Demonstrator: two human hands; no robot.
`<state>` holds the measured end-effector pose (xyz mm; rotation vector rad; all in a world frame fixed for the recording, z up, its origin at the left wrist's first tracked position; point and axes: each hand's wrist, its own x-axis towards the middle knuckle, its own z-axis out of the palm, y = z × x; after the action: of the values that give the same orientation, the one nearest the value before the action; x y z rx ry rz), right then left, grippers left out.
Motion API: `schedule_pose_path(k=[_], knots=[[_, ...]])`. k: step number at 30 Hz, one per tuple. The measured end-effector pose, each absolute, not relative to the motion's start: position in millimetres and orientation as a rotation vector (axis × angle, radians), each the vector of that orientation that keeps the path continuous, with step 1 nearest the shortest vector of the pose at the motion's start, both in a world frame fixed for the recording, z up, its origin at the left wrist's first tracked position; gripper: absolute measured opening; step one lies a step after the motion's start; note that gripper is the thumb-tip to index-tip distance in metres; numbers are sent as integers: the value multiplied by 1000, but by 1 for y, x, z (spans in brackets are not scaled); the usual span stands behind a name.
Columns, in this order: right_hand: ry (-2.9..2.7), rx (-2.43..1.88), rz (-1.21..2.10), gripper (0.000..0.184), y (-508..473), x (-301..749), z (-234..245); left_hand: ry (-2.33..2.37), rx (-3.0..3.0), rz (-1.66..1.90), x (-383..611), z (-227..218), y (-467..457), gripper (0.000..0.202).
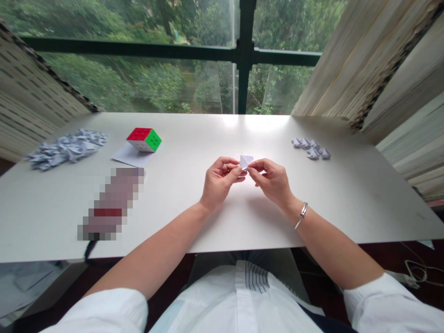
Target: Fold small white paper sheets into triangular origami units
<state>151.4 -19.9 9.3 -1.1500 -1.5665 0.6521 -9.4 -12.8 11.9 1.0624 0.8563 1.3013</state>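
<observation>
My left hand [219, 180] and my right hand [272, 180] meet over the middle of the white table [194, 217]. Both pinch a small folded white paper piece [245, 161] between thumb and fingers, held just above the tabletop. A silver bracelet [301, 215] circles my right wrist. Both forearms rest across the table's near edge.
A pile of folded paper pieces [65, 149] lies at the far left. A colour cube [144, 139] stands on a white sheet [130, 156] left of centre. Several folded pieces [312, 149] sit in a row at the right. A blurred patch [113, 203] lies front left. Blinds flank the window.
</observation>
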Motion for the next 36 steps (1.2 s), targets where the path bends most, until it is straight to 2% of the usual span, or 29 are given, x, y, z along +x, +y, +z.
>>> schedule_pose_path(k=[9,21,36], knots=[[-1557,-1153,635,15,-23,151,12,1014,1234,1354,-8,10,-17,20],[-1422,-1157,905,17,-24,148,18,1059,1229,1357,-8,8,-15,16],[-1120,-1093,1242,25,-21,145,20,945,1180,1405,-6,10,-12,28]])
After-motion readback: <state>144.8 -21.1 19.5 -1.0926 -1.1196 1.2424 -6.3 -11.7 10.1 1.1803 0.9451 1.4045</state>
